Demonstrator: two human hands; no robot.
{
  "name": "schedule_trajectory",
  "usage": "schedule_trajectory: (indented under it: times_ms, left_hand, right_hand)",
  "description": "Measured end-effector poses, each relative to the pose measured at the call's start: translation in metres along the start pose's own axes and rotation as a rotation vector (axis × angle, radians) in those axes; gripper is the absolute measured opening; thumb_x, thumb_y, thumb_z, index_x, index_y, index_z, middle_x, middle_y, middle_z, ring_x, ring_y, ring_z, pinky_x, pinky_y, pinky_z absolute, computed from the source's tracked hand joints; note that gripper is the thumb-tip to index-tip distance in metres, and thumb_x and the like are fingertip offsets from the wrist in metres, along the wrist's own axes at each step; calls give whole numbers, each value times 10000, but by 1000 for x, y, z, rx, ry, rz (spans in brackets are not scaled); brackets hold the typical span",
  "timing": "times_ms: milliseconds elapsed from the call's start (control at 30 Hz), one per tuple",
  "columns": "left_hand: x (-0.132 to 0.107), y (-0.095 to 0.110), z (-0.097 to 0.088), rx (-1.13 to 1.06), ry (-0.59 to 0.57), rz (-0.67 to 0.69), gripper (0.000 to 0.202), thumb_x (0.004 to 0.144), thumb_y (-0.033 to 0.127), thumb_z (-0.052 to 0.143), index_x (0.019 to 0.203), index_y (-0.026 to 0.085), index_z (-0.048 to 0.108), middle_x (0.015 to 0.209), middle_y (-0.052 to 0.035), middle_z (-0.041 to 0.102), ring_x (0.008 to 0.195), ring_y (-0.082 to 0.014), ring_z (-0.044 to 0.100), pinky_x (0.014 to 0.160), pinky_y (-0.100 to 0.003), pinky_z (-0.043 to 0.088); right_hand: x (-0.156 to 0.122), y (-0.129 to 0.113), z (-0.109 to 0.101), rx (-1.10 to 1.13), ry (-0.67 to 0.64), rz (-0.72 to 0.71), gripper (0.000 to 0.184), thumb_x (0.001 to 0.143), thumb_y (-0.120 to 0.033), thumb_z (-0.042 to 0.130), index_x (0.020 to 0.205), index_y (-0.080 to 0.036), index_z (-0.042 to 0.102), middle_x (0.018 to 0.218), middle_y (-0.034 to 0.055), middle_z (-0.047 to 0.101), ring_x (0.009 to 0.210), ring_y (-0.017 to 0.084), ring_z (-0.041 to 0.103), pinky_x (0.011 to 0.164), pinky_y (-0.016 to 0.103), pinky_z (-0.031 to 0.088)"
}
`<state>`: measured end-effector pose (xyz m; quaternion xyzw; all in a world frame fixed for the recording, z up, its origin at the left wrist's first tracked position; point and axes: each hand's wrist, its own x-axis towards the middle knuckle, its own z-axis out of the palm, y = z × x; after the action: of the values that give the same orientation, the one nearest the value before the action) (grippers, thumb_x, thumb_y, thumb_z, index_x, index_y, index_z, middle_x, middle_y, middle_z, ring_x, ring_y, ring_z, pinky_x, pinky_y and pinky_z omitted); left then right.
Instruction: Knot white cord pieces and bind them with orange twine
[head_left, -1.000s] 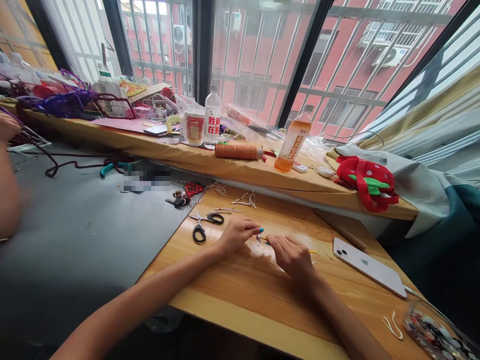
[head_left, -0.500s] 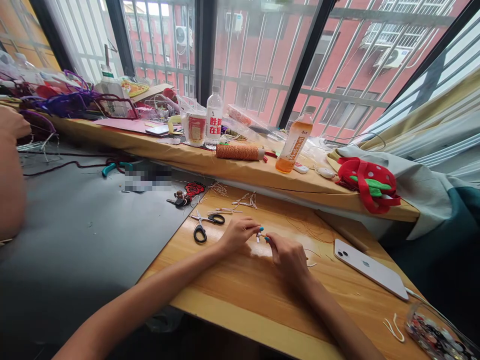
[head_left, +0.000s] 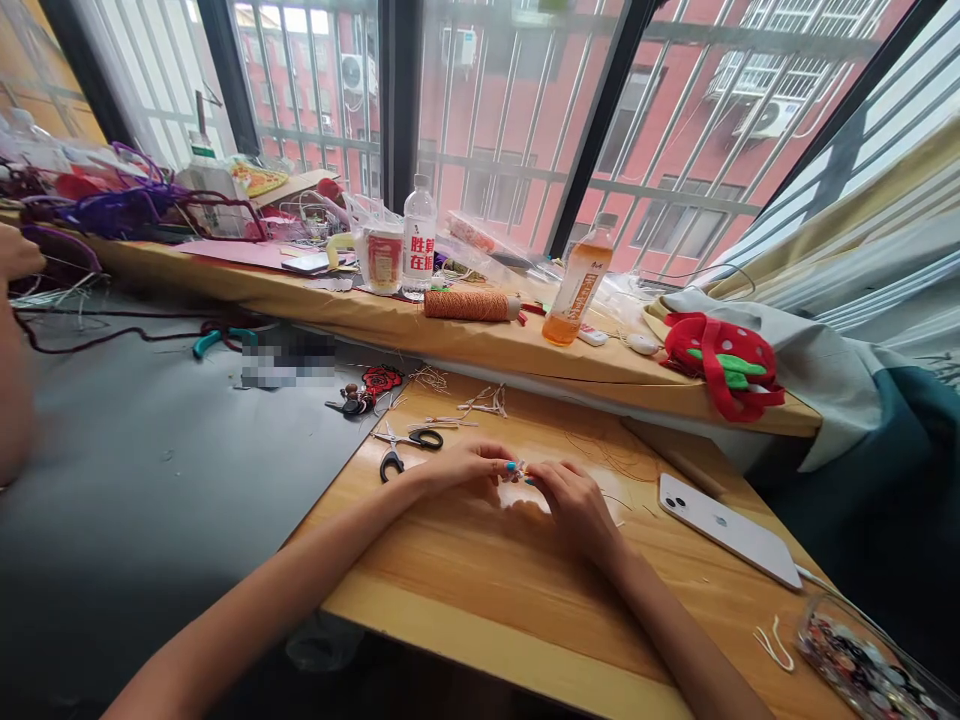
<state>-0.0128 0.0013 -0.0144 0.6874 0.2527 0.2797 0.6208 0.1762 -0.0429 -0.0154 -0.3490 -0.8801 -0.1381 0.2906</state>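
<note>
My left hand (head_left: 480, 467) and my right hand (head_left: 574, 500) meet over the wooden table (head_left: 465, 570), fingertips pinched close together. Between them is a small whitish piece of cord (head_left: 519, 472), partly hidden by the fingers; its exact form is too small to make out. Both hands appear closed on it. Black-handled scissors (head_left: 405, 445) lie with blades apart to the left of my left hand. Behind the hands are short white cord pieces (head_left: 484, 402), and thin brown thread (head_left: 611, 455) lies beyond my right hand.
A white phone (head_left: 727, 530) and a clear box of beads (head_left: 862, 650) lie at the right. Keys (head_left: 351, 400) rest on the grey table. On the ledge stand a tea bottle (head_left: 577, 285), a water bottle (head_left: 418, 240) and a thread spool (head_left: 469, 306). Another person's arm (head_left: 15, 370) shows at far left.
My hands have come closer together, the right fingers now touching the small piece beside the left fingertips. The whole view has shifted slightly.
</note>
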Motion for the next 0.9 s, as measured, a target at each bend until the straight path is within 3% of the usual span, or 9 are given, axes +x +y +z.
schedule_trajectory:
  times_ms: [233,433,533,600,667,767,900]
  left_hand:
    - [2,-6,3,-106,9,-30,259,657,378,581,724,128,566,635,17,517,586,-74,460,612,-200,371]
    - [2,-11,1,-142,-49,-39,234,654,349,586,734,135,537,665,19,514,581,-73,461,583,-195,357]
    - [4,-14,-4,-112,-8,-14,215,654,329,584,713,129,532,634,26,504,571,-67,443,572,-185,340]
    - [5,-16,-8,-61,64,-4,216,665,332,565,711,124,531,616,28,497,558,-66,429,556,-181,331]
    - [6,-16,-8,38,136,10,211,676,329,546,706,121,531,617,23,500,557,-70,428,547,-182,328]
    - [6,-13,-1,225,215,46,175,695,295,510,693,121,529,623,16,509,583,-82,439,558,-184,333]
    - [3,-4,13,323,276,59,176,723,281,457,696,124,532,605,20,506,579,-89,451,553,-187,342]
  right_hand:
    - [1,-1,0,5,-51,-11,151,831,-166,378,869,-156,524,755,43,605,672,135,501,656,254,377]
    - [1,1,-5,-52,-154,-34,192,833,-155,357,895,-173,537,788,42,579,711,147,462,694,263,366]
    - [-2,8,-9,-65,-192,-33,207,831,-135,350,893,-187,540,788,38,574,720,145,468,711,270,362]
    - [-4,13,-10,-75,-172,39,196,831,-157,357,880,-184,546,786,46,573,716,150,483,699,276,368]
    - [-5,16,-10,-36,-113,198,184,832,-207,371,859,-175,550,782,54,576,702,151,504,653,264,383]
    - [-1,10,-8,173,-101,405,174,807,-287,428,847,-180,560,754,36,591,656,140,527,578,233,399]
    - [9,-6,-5,490,-178,486,209,789,-319,450,892,-198,586,815,22,623,714,139,553,629,224,416]
